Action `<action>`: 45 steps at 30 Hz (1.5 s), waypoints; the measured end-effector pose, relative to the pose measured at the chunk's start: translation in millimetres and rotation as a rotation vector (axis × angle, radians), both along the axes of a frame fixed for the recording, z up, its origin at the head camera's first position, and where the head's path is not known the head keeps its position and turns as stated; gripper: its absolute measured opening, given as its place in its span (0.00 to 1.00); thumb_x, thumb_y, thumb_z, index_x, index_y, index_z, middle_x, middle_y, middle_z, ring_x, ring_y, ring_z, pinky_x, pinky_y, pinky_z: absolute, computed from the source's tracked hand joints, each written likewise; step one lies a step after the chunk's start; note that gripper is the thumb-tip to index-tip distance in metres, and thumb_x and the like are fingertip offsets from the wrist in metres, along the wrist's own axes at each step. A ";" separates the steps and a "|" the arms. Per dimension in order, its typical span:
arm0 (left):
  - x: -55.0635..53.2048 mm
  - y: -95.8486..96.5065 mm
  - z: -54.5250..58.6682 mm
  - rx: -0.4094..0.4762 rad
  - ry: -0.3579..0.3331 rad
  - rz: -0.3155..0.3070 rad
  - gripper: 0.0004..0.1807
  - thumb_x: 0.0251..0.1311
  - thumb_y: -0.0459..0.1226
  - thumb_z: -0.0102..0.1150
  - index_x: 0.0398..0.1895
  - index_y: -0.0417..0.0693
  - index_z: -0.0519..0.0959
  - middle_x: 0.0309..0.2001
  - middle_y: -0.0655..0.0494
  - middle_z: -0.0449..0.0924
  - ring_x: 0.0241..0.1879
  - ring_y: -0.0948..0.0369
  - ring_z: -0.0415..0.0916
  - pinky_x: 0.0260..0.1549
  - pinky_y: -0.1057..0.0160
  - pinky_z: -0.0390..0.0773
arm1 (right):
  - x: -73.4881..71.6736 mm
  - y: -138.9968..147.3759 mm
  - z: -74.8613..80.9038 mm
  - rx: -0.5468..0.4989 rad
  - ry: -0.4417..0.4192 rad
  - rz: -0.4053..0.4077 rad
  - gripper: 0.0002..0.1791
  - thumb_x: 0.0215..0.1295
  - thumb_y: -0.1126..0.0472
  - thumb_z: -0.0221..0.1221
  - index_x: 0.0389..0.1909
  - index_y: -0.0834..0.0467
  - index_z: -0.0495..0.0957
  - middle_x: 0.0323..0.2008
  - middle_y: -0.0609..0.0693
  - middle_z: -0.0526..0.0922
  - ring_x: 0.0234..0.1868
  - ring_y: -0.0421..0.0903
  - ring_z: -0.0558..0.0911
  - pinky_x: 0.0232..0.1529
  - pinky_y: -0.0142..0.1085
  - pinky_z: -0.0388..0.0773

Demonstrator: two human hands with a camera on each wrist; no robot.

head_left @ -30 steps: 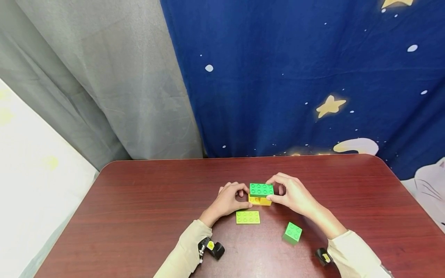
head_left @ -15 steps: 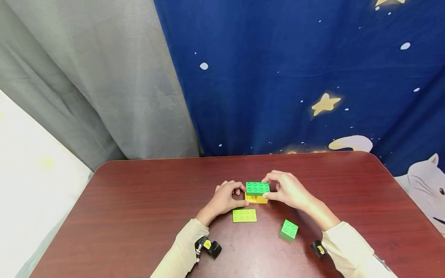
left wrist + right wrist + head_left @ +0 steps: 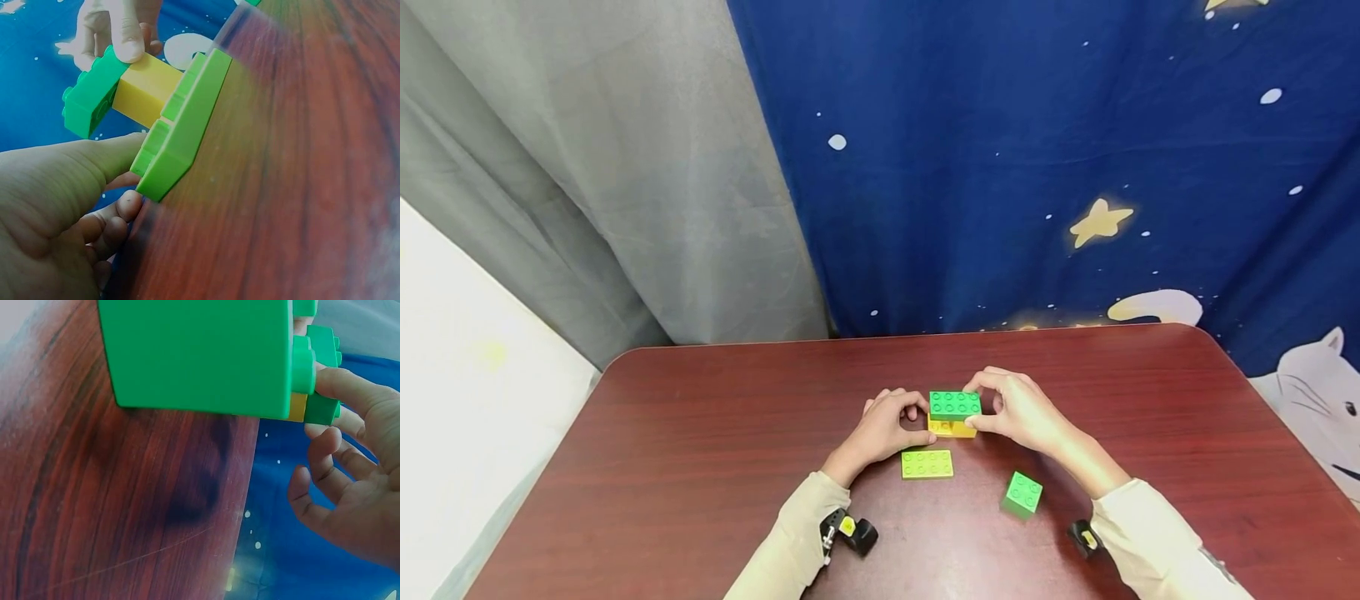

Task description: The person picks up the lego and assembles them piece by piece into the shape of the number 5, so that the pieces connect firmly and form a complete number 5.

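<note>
In the head view, a green eight-stud brick (image 3: pixel 955 405) sits on top of yellow bricks (image 3: pixel 951 430), whose front studs show below it. My right hand (image 3: pixel 1024 414) pinches the green brick's right end between thumb and fingers. At the left end of the yellow bricks, my left hand (image 3: pixel 883 432) grips with curled thumb and index finger. A lime eight-stud plate (image 3: pixel 927 465) lies just in front of the stack. In the left wrist view this lime plate (image 3: pixel 187 125) hides the foot of the stack and the left fingertips.
A green four-stud brick (image 3: pixel 1022 495) lies on the dark red table (image 3: pixel 737 450), near the right forearm; it fills much of the right wrist view. Both wrists carry small black cameras. Grey and blue curtains (image 3: pixel 970 167) hang behind the table's back edge.
The head view has shifted slightly, so everything sits a little further left in it. Both hands keep their places on the stacked bricks.
</note>
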State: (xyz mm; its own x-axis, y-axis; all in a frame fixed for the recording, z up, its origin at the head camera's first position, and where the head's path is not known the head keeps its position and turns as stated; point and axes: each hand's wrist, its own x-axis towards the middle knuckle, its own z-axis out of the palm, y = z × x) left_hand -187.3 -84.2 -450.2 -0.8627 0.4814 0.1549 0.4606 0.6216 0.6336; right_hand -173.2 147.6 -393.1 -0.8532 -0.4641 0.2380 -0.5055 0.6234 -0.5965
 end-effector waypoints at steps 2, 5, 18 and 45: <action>0.3 0.7 0.3 0.005 0.000 -0.005 0.14 0.44 0.46 0.72 0.32 0.57 0.77 0.27 0.62 0.69 0.32 0.63 0.62 0.31 0.60 0.55 | 0.7 0.6 -0.1 -0.002 0.000 -0.007 0.17 0.44 0.60 0.73 0.36 0.52 0.79 0.29 0.41 0.73 0.17 0.36 0.67 0.20 0.31 0.67; 0.9 1.8 0.3 0.007 0.003 -0.009 0.14 0.44 0.45 0.72 0.32 0.56 0.77 0.26 0.62 0.69 0.32 0.63 0.62 0.31 0.60 0.55 | 1.0 1.3 -0.5 -0.005 -0.012 -0.017 0.17 0.43 0.60 0.73 0.35 0.52 0.79 0.28 0.41 0.73 0.17 0.36 0.67 0.20 0.31 0.67; 1.2 5.2 0.9 0.003 0.001 -0.011 0.14 0.44 0.46 0.72 0.33 0.56 0.78 0.26 0.63 0.68 0.32 0.63 0.62 0.31 0.60 0.55 | 0.9 3.9 -3.4 -0.018 -0.031 -0.040 0.17 0.40 0.61 0.74 0.33 0.52 0.79 0.26 0.41 0.73 0.18 0.39 0.69 0.20 0.31 0.67; 2.0 6.6 17.9 0.341 -0.101 -0.082 0.21 0.48 0.42 0.71 0.47 0.56 0.78 0.37 0.62 0.77 0.37 0.58 0.75 0.39 0.57 0.75 | -3.5 -0.5 -11.0 -0.066 -0.078 -0.013 0.16 0.41 0.62 0.74 0.30 0.52 0.78 0.25 0.43 0.74 0.16 0.38 0.70 0.18 0.31 0.68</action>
State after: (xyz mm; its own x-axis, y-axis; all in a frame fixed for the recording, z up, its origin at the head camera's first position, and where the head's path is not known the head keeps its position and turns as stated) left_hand -185.3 -77.7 -432.3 -0.8427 0.4845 0.2348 0.4248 0.3302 0.8429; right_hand -176.7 147.2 -404.1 -0.8764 -0.4379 0.2005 -0.4478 0.5875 -0.6740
